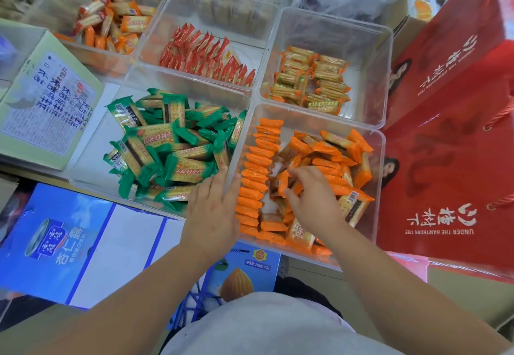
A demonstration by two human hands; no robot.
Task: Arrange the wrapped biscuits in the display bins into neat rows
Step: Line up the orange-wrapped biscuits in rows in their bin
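Several clear plastic bins hold wrapped biscuits. The near right bin (378,159) has a neat upright row of orange packets (257,176) along its left wall and a loose orange heap (333,157) to the right. My right hand (308,198) is inside this bin and pinches an orange packet (283,183) beside the row. My left hand (214,210) lies flat with straight fingers on the wall shared with the bin of green packets (172,146), which lie jumbled.
Farther bins hold red packets (205,54), yellow-orange packets (311,79) and mixed orange ones (114,20). A red gift bag (450,132) stands at the right. A green carton (47,98) and a blue carton (64,240) sit at the left.
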